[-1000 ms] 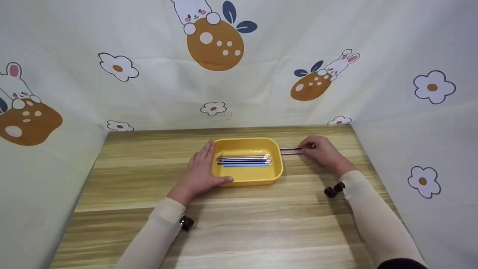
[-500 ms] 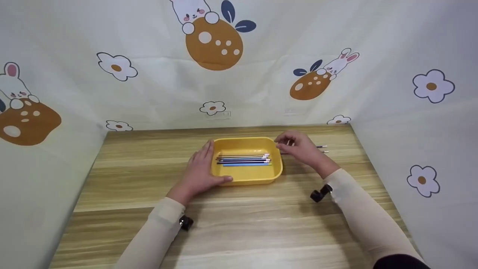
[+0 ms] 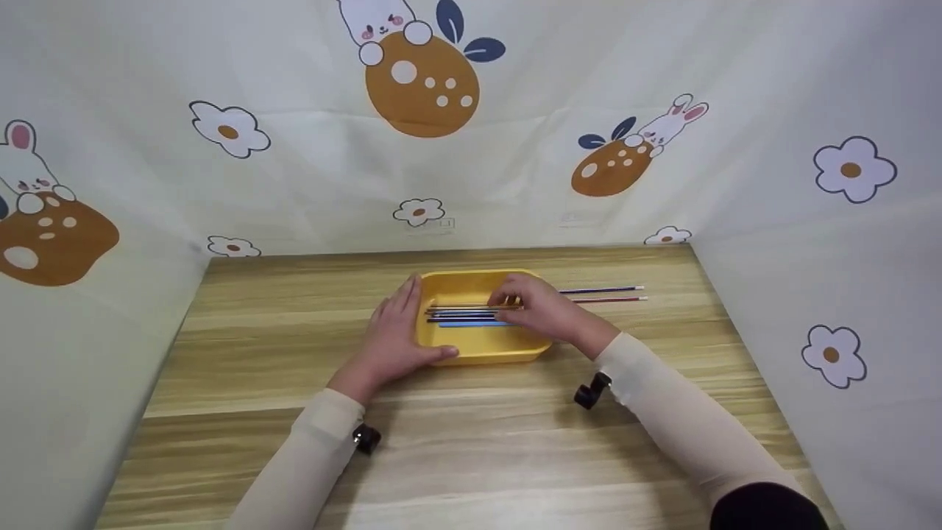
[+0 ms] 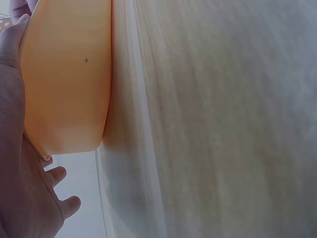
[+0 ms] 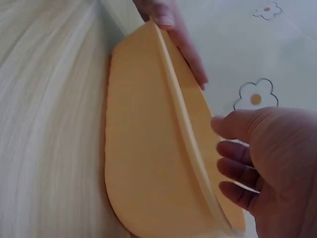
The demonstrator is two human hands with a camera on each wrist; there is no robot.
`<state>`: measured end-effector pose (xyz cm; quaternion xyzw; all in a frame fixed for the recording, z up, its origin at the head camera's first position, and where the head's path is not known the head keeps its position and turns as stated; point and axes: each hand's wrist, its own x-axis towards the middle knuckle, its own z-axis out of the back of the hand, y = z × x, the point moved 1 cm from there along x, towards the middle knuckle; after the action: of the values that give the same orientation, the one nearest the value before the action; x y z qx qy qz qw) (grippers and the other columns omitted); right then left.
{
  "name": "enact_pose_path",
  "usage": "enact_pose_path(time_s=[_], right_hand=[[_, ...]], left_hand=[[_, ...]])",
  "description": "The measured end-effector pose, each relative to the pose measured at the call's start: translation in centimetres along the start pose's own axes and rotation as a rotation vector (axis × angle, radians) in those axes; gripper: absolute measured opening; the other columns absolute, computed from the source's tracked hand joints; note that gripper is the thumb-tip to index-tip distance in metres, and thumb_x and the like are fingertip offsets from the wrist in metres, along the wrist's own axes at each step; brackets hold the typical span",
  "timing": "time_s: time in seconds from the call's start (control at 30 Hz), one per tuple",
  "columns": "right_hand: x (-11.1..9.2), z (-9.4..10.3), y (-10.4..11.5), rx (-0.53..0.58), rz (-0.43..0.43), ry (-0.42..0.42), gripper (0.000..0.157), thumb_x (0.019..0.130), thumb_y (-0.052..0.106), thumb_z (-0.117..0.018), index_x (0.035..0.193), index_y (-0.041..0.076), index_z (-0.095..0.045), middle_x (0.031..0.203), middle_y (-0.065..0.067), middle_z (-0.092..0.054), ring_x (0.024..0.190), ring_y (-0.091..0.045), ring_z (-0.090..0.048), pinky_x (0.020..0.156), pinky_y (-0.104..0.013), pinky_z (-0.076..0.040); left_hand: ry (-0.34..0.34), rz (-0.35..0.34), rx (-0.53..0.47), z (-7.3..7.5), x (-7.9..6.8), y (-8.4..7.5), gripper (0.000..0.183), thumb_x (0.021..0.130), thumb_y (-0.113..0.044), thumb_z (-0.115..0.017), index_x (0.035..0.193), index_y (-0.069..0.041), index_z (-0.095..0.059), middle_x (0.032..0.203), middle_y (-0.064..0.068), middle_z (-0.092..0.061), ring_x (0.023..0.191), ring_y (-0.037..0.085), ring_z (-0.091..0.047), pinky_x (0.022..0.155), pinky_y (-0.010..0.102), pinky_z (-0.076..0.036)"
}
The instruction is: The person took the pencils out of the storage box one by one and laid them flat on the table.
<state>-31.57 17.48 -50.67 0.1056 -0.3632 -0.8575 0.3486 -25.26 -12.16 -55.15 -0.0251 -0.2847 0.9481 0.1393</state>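
Note:
A yellow plastic box (image 3: 478, 355) lies on the wooden table with several thin pencils (image 3: 462, 315) side by side inside. My left hand (image 3: 397, 335) rests against its left end, fingers straight and thumb lying along the near rim. Over the box's right half, my right hand (image 3: 541, 305) reaches in with loosely bent fingers and covers the pencils' right ends. In the right wrist view, a gap shows between that hand's thumb and fingers, with nothing in it. Right of the box lie a dark blue pencil (image 3: 603, 289) and a red pencil (image 3: 612, 299), both white-tipped.
The wood-patterned table (image 3: 471, 442) is enclosed at the back and sides by a pale curtain (image 3: 316, 184) printed with rabbits and flowers. Small black cameras sit at both wrists, on pale sleeves.
My right hand has left the two pencils beside the box and moved left over the rim to the pencils inside. Those two shifted right; my left hand stayed on the box.

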Motion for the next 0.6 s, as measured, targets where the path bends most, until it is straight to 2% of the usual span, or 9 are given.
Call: enact_pose_path(time_s=[0.13, 0.2, 0.43, 0.6], right_hand=[[0.7, -1.0, 0.5, -0.102, 0.024, 0.064, 0.021, 0.099, 0.002, -0.080, 0.119, -0.002, -0.081, 0.116, -0.013, -0.076, 0.110, -0.030, -0.068, 0.102, -0.048, -0.058], [0.9, -1.4, 0.5, -0.133, 0.007, 0.084, 0.021, 0.099, 0.003, -0.081, 0.120, -0.001, -0.081, 0.116, -0.011, -0.076, 0.111, -0.028, -0.068, 0.102, -0.048, -0.057], [1.3, -2.5, 0.2, -0.153, -0.018, 0.100, 0.023, 0.093, -0.001, -0.083, 0.116, 0.000, -0.082, 0.106, -0.012, -0.074, 0.100, -0.025, -0.066, 0.092, -0.044, -0.059], [1.5, -2.8, 0.0, -0.152, -0.023, 0.092, 0.023, 0.091, -0.003, -0.083, 0.114, -0.001, -0.081, 0.102, -0.014, -0.074, 0.096, -0.026, -0.067, 0.090, -0.043, -0.058]], left_hand=[[-0.007, -0.015, 0.023, 0.0, 0.0, 0.1, 0.146, 0.080, -0.083, -0.081, 0.177, -0.004, -0.006, 0.186, 0.014, -0.008, 0.170, 0.033, -0.011, 0.137, 0.056, -0.009], [-0.014, -0.022, 0.029, 0.0, 0.0, 0.1, 0.146, 0.080, -0.083, -0.081, 0.177, -0.003, -0.007, 0.185, 0.015, -0.009, 0.170, 0.033, -0.012, 0.137, 0.056, -0.011], [-0.011, -0.019, 0.006, 0.0, -0.1, -0.1, 0.146, 0.080, -0.079, -0.084, 0.177, -0.004, -0.006, 0.186, 0.014, -0.008, 0.170, 0.033, -0.012, 0.137, 0.056, -0.008], [-0.014, -0.017, 0.013, 0.0, 0.0, 0.0, 0.145, 0.080, -0.079, -0.084, 0.177, -0.004, -0.005, 0.186, 0.015, -0.007, 0.170, 0.036, -0.012, 0.137, 0.057, -0.009]])
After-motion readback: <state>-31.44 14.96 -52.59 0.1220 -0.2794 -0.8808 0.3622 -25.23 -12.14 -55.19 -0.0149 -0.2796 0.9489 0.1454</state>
